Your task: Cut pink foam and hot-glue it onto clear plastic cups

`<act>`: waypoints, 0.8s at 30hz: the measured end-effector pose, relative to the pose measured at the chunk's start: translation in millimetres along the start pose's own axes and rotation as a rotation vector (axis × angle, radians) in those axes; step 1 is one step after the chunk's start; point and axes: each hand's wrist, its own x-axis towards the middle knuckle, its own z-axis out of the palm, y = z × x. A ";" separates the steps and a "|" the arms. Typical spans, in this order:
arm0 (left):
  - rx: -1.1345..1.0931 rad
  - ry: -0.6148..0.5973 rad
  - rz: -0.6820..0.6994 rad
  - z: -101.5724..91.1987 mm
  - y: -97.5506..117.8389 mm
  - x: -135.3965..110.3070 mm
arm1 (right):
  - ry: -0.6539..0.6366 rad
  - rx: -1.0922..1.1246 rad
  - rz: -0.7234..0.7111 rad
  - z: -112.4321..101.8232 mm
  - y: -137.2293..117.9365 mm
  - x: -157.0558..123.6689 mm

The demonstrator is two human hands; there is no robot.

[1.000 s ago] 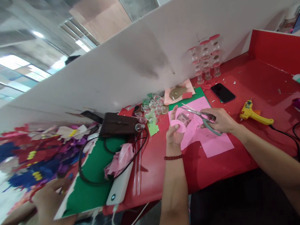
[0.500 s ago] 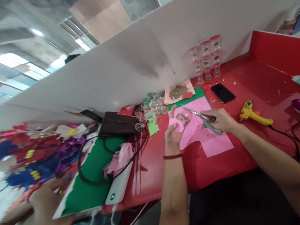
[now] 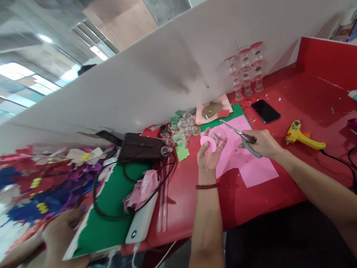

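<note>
My left hand [image 3: 209, 158] is turned palm up above the pink paper sheet [image 3: 248, 166], with its thumb pressing a small round pink paper disc [image 3: 207, 143] against the fingers. Just beyond the disc appears a clear, rounded plastic piece [image 3: 219, 135]; whether my fingers touch it I cannot tell. In my right hand [image 3: 264, 142] is a pair of scissors [image 3: 231, 127], its blades pointing up and left over the sheet and looking closed or nearly so.
A yellow glue gun [image 3: 304, 137] and a black phone [image 3: 266, 110] lie to the right. Stacked clear cups [image 3: 247, 86] stand by the partition. Left are loose clear pieces [image 3: 184, 128], a brown pouch [image 3: 141, 147], a power bank [image 3: 142, 219] and another person's hands [image 3: 59, 236].
My left hand has shifted slightly right, its fingers spreading out more behind the disc. The scissors have swung a little up and right, away from the disc.
</note>
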 end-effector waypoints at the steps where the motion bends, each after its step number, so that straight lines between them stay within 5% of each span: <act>1: 0.020 0.008 0.006 -0.1 -0.9 0.3 | 0.045 0.004 0.017 0.3 0.3 0.2; 4: 0.081 0.011 0.001 0.7 -3.6 0.8 | 0.142 -0.033 -0.009 -0.5 1.2 1.3; 15: 0.127 -0.131 -0.050 7.3 -3.3 -4.4 | 0.015 -0.081 -0.058 2.2 1.3 -0.3; 24: 0.144 -0.111 -0.028 6.7 -3.5 -4.8 | 0.013 -0.076 -0.065 1.2 -0.7 -0.5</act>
